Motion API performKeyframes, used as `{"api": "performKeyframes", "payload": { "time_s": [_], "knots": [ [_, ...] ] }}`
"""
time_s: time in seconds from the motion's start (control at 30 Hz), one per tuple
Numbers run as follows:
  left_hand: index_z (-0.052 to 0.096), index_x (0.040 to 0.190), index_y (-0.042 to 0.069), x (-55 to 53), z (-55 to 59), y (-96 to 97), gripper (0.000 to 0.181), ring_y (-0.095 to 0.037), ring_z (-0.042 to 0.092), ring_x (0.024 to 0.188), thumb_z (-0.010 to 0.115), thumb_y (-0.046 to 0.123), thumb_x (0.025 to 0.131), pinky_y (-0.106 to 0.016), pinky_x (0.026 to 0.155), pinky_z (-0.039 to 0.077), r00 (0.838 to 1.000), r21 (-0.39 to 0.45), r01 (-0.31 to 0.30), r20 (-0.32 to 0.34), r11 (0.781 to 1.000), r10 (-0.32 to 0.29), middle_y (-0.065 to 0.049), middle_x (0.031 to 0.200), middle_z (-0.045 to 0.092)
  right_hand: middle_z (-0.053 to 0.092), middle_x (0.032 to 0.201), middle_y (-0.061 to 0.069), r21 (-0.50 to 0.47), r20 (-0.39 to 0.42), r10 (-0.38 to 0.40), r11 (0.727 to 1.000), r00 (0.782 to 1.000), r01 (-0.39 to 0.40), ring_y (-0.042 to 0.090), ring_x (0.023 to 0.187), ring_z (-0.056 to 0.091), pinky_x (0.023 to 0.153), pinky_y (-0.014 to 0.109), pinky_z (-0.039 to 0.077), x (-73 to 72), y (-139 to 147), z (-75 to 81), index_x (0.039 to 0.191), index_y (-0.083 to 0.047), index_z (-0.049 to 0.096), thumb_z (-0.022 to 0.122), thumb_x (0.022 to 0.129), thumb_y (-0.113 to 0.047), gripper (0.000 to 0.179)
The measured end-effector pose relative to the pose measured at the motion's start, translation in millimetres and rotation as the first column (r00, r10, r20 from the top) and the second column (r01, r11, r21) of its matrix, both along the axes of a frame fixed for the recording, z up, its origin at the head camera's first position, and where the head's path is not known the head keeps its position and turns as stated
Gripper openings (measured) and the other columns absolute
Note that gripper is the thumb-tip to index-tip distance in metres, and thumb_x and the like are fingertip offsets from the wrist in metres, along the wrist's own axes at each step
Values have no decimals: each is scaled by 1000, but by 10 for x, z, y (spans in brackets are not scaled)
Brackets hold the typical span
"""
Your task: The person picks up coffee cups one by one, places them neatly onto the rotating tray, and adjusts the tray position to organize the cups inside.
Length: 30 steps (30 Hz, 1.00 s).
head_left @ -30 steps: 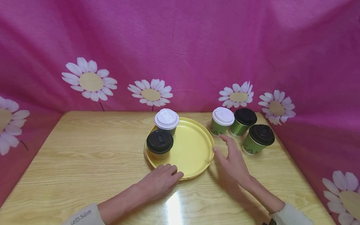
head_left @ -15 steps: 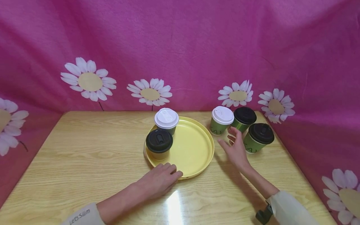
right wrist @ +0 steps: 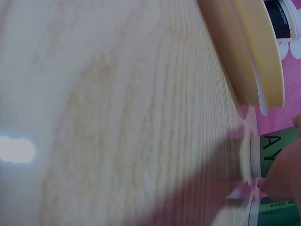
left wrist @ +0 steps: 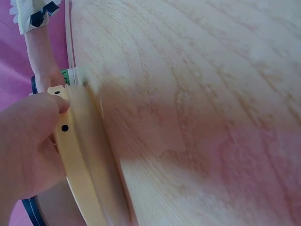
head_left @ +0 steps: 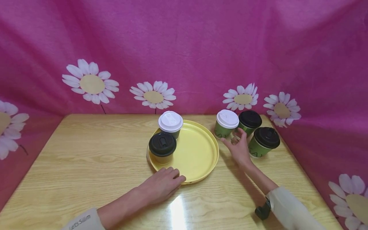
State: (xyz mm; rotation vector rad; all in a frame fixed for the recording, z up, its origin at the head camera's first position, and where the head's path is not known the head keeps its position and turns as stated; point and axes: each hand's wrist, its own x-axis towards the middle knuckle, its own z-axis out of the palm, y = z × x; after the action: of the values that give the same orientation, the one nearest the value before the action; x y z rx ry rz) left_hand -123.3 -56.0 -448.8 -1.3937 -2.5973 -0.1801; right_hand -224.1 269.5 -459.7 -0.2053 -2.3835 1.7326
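My left hand holds the near rim of a round yellow tray, with the thumb over the edge in the left wrist view. At the tray's left side stand a black-lidded paper coffee cup and a white-lidded one. My right hand is at a green paper coffee cup with a white lid. Its thumb and fingers spread around the near and right sides of that upright cup. In the right wrist view, fingertips are right beside the green wall.
Close to the right hand stand two more green cups with black lids, one behind and one to the right. All sit on a wooden table. A pink flowered cloth encloses the back and sides.
My right hand has shifted from beside the tray's right rim toward the white-lidded green cup, its fingers now between that cup and its neighbours. The left hand stays at the tray.
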Motion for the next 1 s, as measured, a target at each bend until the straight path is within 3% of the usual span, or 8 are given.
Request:
{"api": "performKeyframes", "payload": {
  "time_s": [0.3,0.6,0.8,1.0],
  "knots": [
    [58,104,17,-9,-9,0,8,-18,52,79,51,20,102,-29,67,42,1000,-4,-5,6,1000,5,3,87,52,24,155,25,-14,49,8,1000,999,-7,41,140,33,114,45,31,-116,-6,-39,157,-9,10,77,89,-20,96],
    [58,106,17,-8,-7,5,8,-18,52,80,52,20,103,-29,68,42,1000,-2,-3,25,1000,3,3,88,52,25,154,26,-71,-29,-2,998,1000,0,35,143,28,117,38,25,-234,-25,-103,155,-2,11,78,87,-10,95],
    [58,106,17,-5,-3,6,8,-18,52,80,51,20,103,-29,68,42,1000,-3,-2,23,1000,2,3,88,52,24,155,24,-62,-49,11,998,999,-14,33,144,26,118,37,22,-321,-17,-155,154,-3,11,78,86,-7,96],
    [58,107,17,-1,-2,7,8,-18,52,81,51,20,103,-29,68,42,1000,0,0,24,1000,0,3,89,52,22,157,23,-121,-88,22,992,996,-33,31,147,21,119,35,17,-407,-6,-168,153,-2,10,77,85,-2,96]
  ]
}}
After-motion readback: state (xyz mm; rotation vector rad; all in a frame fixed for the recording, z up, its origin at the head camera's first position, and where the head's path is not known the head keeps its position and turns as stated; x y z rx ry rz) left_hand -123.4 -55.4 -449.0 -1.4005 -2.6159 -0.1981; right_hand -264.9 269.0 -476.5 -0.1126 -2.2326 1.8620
